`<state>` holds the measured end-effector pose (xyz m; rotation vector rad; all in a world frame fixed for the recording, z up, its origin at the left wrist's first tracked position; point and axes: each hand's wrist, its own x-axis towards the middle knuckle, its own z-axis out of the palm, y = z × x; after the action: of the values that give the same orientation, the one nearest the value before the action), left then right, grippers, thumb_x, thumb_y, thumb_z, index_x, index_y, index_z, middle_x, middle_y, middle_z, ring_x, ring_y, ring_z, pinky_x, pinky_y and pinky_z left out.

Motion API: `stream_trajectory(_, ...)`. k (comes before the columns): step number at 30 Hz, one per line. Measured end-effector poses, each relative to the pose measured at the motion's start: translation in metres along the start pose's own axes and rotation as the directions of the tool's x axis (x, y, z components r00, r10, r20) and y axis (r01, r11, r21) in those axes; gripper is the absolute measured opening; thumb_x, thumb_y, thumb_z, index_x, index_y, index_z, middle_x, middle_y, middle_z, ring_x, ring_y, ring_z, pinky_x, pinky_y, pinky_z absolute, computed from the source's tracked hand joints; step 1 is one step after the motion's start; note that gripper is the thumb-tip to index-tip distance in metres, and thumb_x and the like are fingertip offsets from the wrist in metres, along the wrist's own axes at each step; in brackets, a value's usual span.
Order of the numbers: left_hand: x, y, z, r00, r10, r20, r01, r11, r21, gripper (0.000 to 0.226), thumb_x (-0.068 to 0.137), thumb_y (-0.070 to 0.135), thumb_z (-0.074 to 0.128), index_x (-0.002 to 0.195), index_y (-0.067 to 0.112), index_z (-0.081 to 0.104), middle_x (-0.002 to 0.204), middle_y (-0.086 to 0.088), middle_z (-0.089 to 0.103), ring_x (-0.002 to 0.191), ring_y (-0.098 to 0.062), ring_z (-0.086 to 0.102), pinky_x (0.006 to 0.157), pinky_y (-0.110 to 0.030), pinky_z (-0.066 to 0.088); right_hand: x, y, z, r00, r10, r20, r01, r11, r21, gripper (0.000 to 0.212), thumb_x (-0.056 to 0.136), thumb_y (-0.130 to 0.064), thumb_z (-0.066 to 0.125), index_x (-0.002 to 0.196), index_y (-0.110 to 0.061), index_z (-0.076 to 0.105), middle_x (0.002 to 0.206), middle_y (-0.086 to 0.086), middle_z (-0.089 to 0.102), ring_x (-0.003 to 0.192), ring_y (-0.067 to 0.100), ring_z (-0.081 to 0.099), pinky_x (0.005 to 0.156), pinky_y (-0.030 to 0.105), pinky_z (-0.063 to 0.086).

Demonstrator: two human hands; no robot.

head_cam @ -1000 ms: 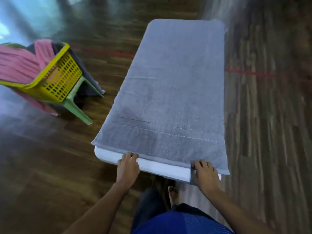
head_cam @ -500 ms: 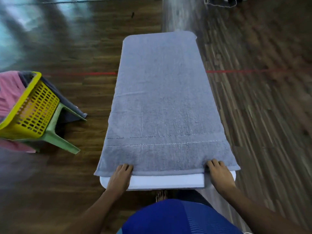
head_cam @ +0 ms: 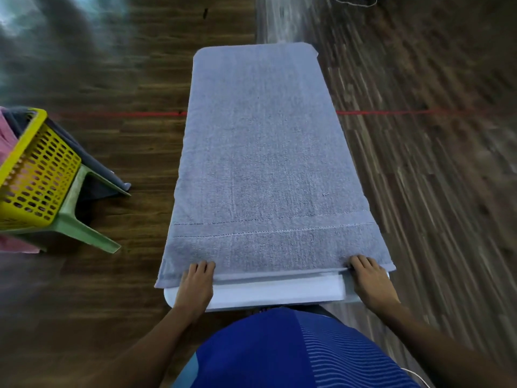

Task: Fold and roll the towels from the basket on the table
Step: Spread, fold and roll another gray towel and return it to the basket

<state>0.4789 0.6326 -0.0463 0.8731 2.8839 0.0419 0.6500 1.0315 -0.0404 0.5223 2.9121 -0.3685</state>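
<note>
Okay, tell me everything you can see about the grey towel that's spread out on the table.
The grey towel looks like soft, blue-grey terry cloth. It lies flat and smooth lengthwise on the white table and covers nearly all of it, leaving only a bare strip at the near end. Two stitched lines cross it close to the near hem, and its near corners overhang the table's sides. The left hand and right hand grip that near hem, one towards each corner.

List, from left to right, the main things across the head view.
yellow basket → green stool → left hand → right hand. The grey towel spans both hands, so it is left out.
</note>
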Motion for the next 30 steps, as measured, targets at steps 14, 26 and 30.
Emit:
stream_trajectory(14, 0.004, -0.030, -0.004, 0.991, -0.132, -0.007, 0.123, 0.942, -0.314, 0.041, 0.058, -0.020, 0.055, 0.090, 0.005, 0.059, 0.085, -0.011, 0.055, 0.077, -0.032, 0.046, 0.068, -0.047, 0.044, 0.021, 0.004, -0.005, 0.994, 0.103, 0.043, -0.104, 0.994, 0.027, 0.021, 0.086, -0.001, 0.057, 0.104, -0.011, 0.061, 0.104, 0.009, 0.059, 0.094, 0.033, 0.051, 0.075, 0.046, 0.047)
stream_trajectory(26, -0.011, -0.049, -0.010, 0.992, -0.118, -0.051, 0.102, 0.963, -0.248, 0.040, 0.062, -0.017, 0.063, 0.093, 0.007, 0.061, 0.097, -0.011, 0.056, 0.086, -0.027, 0.049, 0.074, -0.043, 0.049, 0.017, 0.024, -0.007, 0.997, 0.065, -0.050, -0.063, 0.997, 0.037, 0.018, 0.081, 0.002, 0.065, 0.094, -0.009, 0.069, 0.093, 0.009, 0.066, 0.081, 0.035, 0.058, 0.068, 0.043, 0.050)
stream_trajectory(30, -0.031, -0.054, -0.006, 0.981, -0.175, -0.084, 0.129, 0.910, -0.393, 0.047, 0.073, -0.022, 0.058, 0.114, 0.001, 0.065, 0.108, -0.014, 0.060, 0.098, -0.026, 0.052, 0.087, -0.040, 0.048, 0.010, 0.033, -0.004, 0.996, 0.063, -0.056, -0.058, 0.995, 0.086, 0.020, 0.080, 0.003, 0.066, 0.095, -0.010, 0.069, 0.093, 0.008, 0.068, 0.081, 0.033, 0.060, 0.070, 0.042, 0.050)
